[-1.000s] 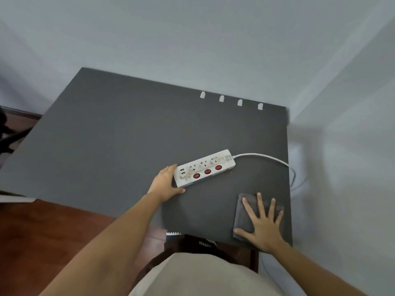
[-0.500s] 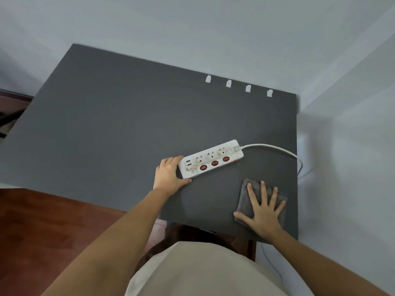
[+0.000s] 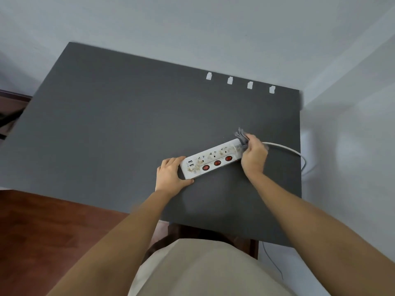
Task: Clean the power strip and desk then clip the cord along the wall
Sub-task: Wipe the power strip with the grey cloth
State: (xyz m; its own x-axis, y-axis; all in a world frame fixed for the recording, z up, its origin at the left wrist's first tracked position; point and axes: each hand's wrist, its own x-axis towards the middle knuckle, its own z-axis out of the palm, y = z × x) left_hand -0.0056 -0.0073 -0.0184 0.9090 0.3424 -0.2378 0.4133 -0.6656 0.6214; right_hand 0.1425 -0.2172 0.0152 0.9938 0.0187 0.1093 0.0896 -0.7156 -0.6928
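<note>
A white power strip (image 3: 210, 160) with three red switches and brownish dirt on its face lies on the dark grey desk (image 3: 119, 129). My left hand (image 3: 171, 176) grips its near left end, fingers wrapped around it. My right hand (image 3: 254, 155) is closed on a bunched grey cloth (image 3: 241, 136) and presses it on the strip's right end. The white cord (image 3: 284, 147) runs from under that hand to the desk's right edge and drops down. Several white cord clips (image 3: 229, 80) sit in a row along the desk's back edge at the wall.
Pale walls meet in a corner at the back right. Brown wooden floor (image 3: 42, 227) shows at the lower left. A thin grey wire (image 3: 272, 262) hangs below the desk's front right corner.
My right hand picked the grey cloth up from the desk's front right and carried it to the strip's right end. My left hand stayed on the strip's left end.
</note>
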